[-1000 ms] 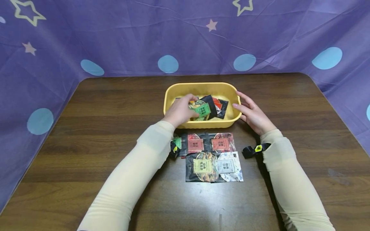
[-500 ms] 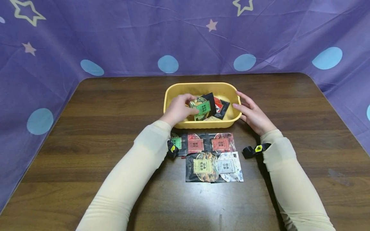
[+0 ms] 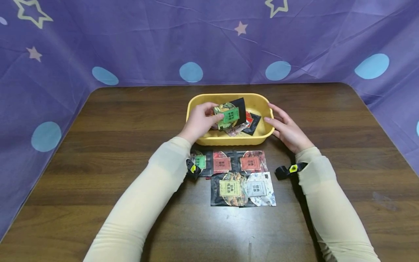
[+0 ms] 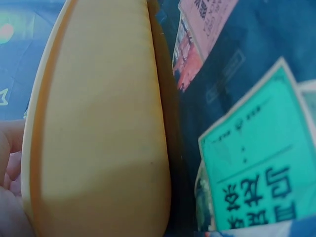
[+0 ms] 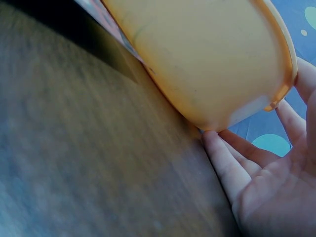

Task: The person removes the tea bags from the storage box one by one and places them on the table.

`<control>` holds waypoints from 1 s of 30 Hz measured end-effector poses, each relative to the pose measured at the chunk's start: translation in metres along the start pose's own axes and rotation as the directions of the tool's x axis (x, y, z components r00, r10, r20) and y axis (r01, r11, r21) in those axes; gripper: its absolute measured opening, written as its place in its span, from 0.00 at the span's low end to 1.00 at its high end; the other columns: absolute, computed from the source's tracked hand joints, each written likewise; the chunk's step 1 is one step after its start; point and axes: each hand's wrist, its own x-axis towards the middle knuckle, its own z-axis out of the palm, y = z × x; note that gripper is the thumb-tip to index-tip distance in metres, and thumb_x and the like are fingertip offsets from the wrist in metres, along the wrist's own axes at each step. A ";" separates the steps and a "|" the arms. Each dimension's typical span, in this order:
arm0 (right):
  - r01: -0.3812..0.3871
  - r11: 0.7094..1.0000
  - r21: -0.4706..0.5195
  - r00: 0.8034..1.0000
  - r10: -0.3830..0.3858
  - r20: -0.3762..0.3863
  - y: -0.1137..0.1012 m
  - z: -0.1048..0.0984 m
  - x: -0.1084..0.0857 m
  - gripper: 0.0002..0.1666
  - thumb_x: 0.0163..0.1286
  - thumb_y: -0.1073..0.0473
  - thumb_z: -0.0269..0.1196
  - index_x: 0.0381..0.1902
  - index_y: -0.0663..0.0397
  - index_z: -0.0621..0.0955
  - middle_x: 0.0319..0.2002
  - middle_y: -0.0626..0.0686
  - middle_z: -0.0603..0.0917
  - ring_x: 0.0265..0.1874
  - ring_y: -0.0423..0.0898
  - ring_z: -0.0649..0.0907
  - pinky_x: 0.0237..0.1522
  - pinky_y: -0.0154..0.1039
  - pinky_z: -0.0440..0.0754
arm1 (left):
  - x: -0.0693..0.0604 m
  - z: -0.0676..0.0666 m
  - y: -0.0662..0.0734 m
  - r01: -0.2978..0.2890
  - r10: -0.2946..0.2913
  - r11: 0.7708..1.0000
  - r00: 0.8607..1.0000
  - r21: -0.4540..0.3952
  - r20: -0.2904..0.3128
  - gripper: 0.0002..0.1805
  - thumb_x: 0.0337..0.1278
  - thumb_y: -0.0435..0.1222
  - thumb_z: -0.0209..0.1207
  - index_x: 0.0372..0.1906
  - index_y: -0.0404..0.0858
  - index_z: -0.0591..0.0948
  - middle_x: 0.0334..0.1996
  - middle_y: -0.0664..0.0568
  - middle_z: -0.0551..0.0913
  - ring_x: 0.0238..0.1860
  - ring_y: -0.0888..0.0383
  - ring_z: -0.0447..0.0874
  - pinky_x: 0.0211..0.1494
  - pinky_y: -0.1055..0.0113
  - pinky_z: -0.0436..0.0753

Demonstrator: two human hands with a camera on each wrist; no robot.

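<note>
Sachets and basket on a tabletop, head view; clock directions read from the centre of the yellow basket [image 3: 229, 142], 12 o'clock on the far side. At 9 o'clock, reaching over the rim: left hand [image 3: 200, 122], pinching a green-topped packet [image 3: 231, 115] above the basket floor, thumb on its face. At the packet's 2 o'clock edge, a black panel [image 3: 241, 105]; impossible to tell whether part of it or of another beneath. At 3 o'clock: right hand [image 3: 289, 133] in a light grip on the basket, thumb lapped over the rim, other fingers along the outer wall. Inside, toward 4 o'clock: a black sachet [image 3: 255, 123] with red showing beside it, partly covered, and a pinkish packet [image 3: 237, 128] just below the held one.

On the wooden table [image 3: 98, 174] at 6 o'clock, near the basket: two close rows of flat sachets. By the group's own clock: green label [image 3: 200, 162] at 10, red label [image 3: 222, 165] at 11, second red label [image 3: 250, 163] at 1, pale blue label [image 3: 256, 188] at 4, yellow label [image 3: 230, 188] at 7. At 12 o'clock, beyond the table: purple curtain [image 3: 147, 40] with stars and blue dots.
</note>
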 end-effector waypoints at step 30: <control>-0.010 1.000 0.005 1.000 0.010 -0.002 0.000 -0.002 0.001 0.40 0.72 0.54 0.62 0.77 0.34 0.58 0.64 0.54 0.64 0.59 0.44 0.73 0.50 0.27 0.81 | -0.020 -0.019 0.004 -0.015 0.013 0.973 1.000 -0.231 -0.012 0.24 0.59 0.27 0.65 0.61 0.34 0.77 0.25 0.53 0.79 0.17 0.62 0.80 0.36 0.54 0.88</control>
